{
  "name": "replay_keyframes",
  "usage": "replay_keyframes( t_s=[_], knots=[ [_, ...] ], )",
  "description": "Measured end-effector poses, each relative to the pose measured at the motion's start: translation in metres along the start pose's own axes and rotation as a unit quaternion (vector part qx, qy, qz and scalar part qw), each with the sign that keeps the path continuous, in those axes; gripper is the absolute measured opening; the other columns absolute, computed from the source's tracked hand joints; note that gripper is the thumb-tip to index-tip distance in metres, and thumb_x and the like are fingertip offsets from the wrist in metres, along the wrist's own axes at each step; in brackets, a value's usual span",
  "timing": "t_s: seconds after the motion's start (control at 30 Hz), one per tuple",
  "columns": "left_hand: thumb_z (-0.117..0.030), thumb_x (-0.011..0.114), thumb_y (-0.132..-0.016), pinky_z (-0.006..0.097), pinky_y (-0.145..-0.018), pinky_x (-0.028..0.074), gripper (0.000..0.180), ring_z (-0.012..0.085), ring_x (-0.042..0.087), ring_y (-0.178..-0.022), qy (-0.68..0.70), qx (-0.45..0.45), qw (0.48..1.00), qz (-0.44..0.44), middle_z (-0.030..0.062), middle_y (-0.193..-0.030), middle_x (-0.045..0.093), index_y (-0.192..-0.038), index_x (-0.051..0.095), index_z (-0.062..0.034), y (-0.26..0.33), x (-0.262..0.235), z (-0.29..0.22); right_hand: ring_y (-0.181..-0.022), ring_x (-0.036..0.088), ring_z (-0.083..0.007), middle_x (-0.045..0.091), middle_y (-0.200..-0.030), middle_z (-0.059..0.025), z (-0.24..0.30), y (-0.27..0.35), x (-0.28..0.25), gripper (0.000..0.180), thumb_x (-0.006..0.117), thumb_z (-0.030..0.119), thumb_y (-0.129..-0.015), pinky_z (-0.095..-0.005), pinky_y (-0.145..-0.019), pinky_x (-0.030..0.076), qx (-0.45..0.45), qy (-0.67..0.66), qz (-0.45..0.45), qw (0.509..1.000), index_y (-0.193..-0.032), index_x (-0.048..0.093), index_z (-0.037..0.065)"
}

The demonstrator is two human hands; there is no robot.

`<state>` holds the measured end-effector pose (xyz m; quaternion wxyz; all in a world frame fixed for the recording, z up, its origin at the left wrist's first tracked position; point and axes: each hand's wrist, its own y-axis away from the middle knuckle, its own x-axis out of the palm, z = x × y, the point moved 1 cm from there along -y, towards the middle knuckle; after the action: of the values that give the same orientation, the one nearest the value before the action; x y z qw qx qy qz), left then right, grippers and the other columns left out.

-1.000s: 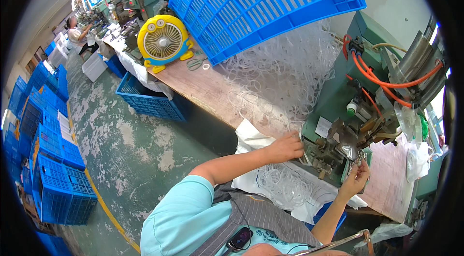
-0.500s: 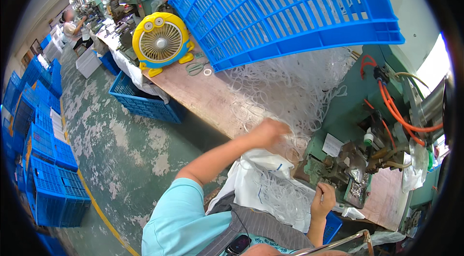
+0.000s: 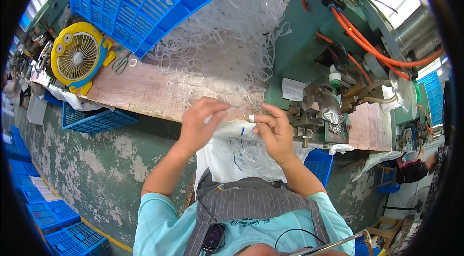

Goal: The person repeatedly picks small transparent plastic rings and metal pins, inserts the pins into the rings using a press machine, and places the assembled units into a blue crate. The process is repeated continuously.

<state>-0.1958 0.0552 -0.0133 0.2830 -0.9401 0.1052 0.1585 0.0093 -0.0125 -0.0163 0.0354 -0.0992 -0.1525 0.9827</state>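
Both my hands are over the near edge of the bench, close together. My left hand (image 3: 202,121) has bent fingers pointing right, with its thumb apart from them; nothing shows in it. My right hand (image 3: 276,134) has a white wrap (image 3: 252,118) on one finger. Its thumb and fingers are drawn toward each other beside thin clear loops, and what they hold, if anything, is too fine to make out. A big heap of clear plastic loops (image 3: 222,29) covers the bench beyond. More such loops (image 3: 258,157) lie on the white sack (image 3: 212,161) across my lap.
A tilted blue crate (image 3: 145,4) stands over the heap. Left of it are a yellow-and-blue fan (image 3: 77,57), green-handled scissors (image 3: 120,64) and a white ring (image 3: 133,62). A green machine (image 3: 309,29) with orange hoses (image 3: 360,38) rises at right. Blue crates (image 3: 77,241) sit on the floor.
My view has swung to the right. My left hand, blurred over the bench before, is now near my right hand. The right hand has come up from beside the sack to the bench edge.
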Motion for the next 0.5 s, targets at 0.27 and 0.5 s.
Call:
replay_keyframes(
  t_s=[0.27,0.5],
  knots=[
    [-0.006,0.069,-0.083,0.03,-0.073,0.05,0.017,0.0193,0.063,-0.084,0.057,0.026,0.994,0.092,0.0081,-0.091,0.066,-0.1,0.071,-0.0034,0.01,0.041,-0.056,-0.059,0.061,-0.0233,0.07,-0.083,-0.0088,0.006,0.013,-0.029,0.038,0.06,-0.009,-0.079,-0.0318,-0.053,0.047,-0.328,0.186,-0.036,0.925,-0.115,0.057,0.002],
    [-0.008,0.07,-0.082,0.033,-0.072,0.05,0.017,0.0234,0.063,-0.084,0.126,-0.027,0.969,0.211,0.0082,-0.092,0.065,-0.099,0.072,-0.007,-0.001,0.083,-0.074,-0.062,0.057,-0.0156,0.065,-0.086,-0.0108,-0.009,0.05,-0.069,0.042,0.057,-0.002,-0.091,-0.0262,-0.06,0.047,-0.068,-0.248,0.005,0.966,-0.13,0.043,0.002]
  ],
)
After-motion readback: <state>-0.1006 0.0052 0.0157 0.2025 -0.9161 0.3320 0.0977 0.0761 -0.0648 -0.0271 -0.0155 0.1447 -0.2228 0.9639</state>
